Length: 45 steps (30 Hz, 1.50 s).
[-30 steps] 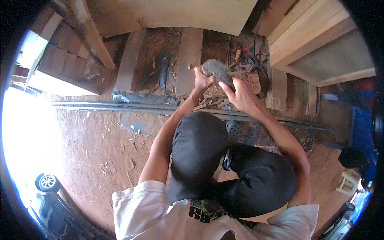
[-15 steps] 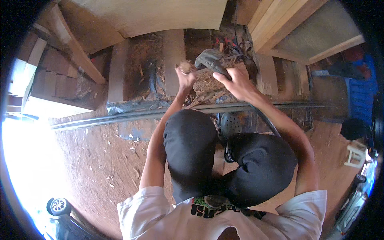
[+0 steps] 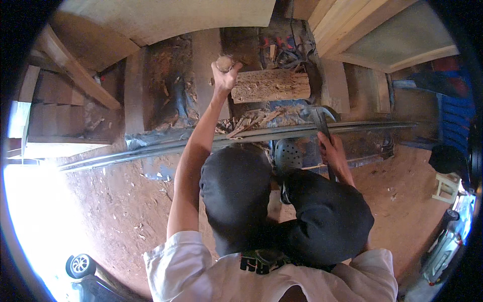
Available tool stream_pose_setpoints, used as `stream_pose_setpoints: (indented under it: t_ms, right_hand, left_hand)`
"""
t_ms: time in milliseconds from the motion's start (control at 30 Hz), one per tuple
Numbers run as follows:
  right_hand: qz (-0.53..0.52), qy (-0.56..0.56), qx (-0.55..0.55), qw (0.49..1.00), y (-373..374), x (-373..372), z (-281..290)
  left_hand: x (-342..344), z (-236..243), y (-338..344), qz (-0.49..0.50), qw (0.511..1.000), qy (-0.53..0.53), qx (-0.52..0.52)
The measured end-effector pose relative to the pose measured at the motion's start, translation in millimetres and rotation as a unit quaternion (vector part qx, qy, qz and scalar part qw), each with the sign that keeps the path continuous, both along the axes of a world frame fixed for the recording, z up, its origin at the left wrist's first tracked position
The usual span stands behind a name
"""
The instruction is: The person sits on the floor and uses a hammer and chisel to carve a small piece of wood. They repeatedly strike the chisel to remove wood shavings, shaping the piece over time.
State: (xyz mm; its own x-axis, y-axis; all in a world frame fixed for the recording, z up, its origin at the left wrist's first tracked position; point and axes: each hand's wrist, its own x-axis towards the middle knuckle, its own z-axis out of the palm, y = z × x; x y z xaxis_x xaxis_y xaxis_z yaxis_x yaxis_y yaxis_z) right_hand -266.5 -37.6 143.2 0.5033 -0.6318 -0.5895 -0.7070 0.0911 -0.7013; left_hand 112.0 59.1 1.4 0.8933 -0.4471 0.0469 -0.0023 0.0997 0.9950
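Observation:
My left hand (image 3: 226, 79), arm stretched far forward, is closed around a small roundish pale wooden piece (image 3: 225, 63). Just right of that hand lies a rough, pitted wood block (image 3: 270, 86). In my right hand (image 3: 334, 153) is a claw hammer (image 3: 320, 121) with a dark handle. It is held above my right knee, its curved head pointing away from me, near the long metal pipes. Blur softens the hammer head a little. Between the block and the pipes lie wood chips and splinters (image 3: 246, 122).
Long metal pipes (image 3: 181, 143) cross in front of my knees. Tangled cables (image 3: 289, 56) lie beyond the block. A pale wooden panel (image 3: 201, 17) and a wooden frame (image 3: 352, 25) stand at the far side. A small pale stool (image 3: 446, 187) is at right, on reddish dirt ground (image 3: 121, 206).
My right hand has brought the hammer back toward me and to the right, away from the left hand. My left hand, with the wooden piece, has shifted slightly forward and left.

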Motion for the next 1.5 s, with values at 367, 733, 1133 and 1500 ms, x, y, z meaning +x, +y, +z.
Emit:
stream_pose_setpoints:
  t_ms: [367, 733, 1133, 1500]
  right_hand:
    - [-0.133, -0.027, 0.119, 0.984, 54, -27, -42]
    - [-0.141, -0.013, 0.142, 0.980, 48, -42, -48]
    - [0.127, -0.096, -0.091, 0.983, 41, -57, -88]
    - [0.017, -0.018, 0.043, 0.999, 47, -42, -59]
  left_hand:
    - [68, 25, -31, -0.053, 0.983, 0.177, -0.013]
    - [51, 8, 85, 0.344, 0.872, 0.245, -0.246]
    - [-2, 34, 32, 0.227, 0.928, 0.058, -0.290]
    - [-3, 26, 27, 0.197, 0.944, 0.074, -0.255]
